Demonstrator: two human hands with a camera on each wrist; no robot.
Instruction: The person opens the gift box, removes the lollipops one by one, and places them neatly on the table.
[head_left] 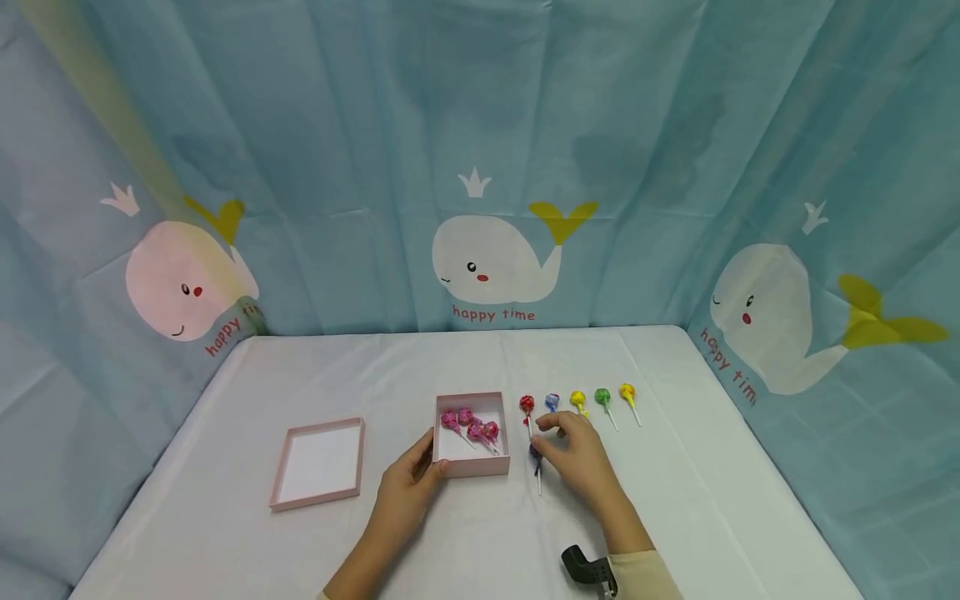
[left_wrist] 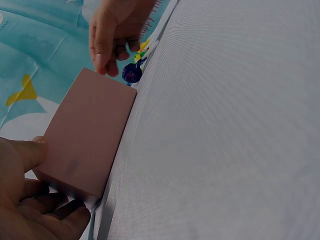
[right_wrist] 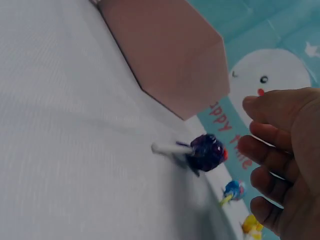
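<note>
An open pink box (head_left: 471, 468) stands mid-table with several pink-wrapped lollipops (head_left: 475, 431) inside. My left hand (head_left: 405, 492) grips its left side and near-left corner, thumb in front; the left wrist view shows the thumb and curled fingers on the box (left_wrist: 87, 135). To the right of the box, my right hand (head_left: 576, 457) hovers with bent, loose fingers and nothing between them. Below its fingertips lies a dark purple lollipop (right_wrist: 206, 152), stick toward me. Behind the hand are a red lollipop (head_left: 527, 403) and a blue lollipop (head_left: 552, 402), the latter partly hidden.
Further right in the row lie a yellow lollipop (head_left: 577, 398), a green lollipop (head_left: 602, 396) and an orange-yellow lollipop (head_left: 627, 390). A shallow pink box lid (head_left: 318, 462) lies at the left on the white tablecloth (head_left: 225, 500). A whale-printed curtain (head_left: 337, 167) surrounds the table.
</note>
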